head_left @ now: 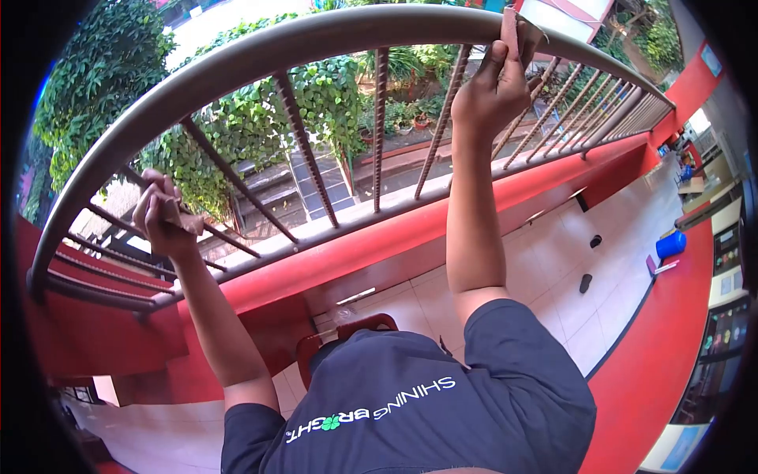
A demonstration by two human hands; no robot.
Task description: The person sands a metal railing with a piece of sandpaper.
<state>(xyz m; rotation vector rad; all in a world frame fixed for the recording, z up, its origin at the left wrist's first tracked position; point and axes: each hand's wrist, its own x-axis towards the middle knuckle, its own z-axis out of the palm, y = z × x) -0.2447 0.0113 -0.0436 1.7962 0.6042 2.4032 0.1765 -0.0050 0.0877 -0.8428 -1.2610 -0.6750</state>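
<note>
My right hand is raised to the thick grey-brown top rail of a metal railing. It pinches a folded piece of brown sandpaper against the rail. Lower on the left, my left hand is closed at the ribbed upright bars. A crumpled brown sheet, which also looks like sandpaper, sticks out of its fingers. Whether those fingers also touch a bar is hard to see.
Under the bars runs a red ledge. A red chair stands close by my body. On the tiled floor lie dark slippers, with a blue bucket farther right. Leafy plants grow beyond the railing.
</note>
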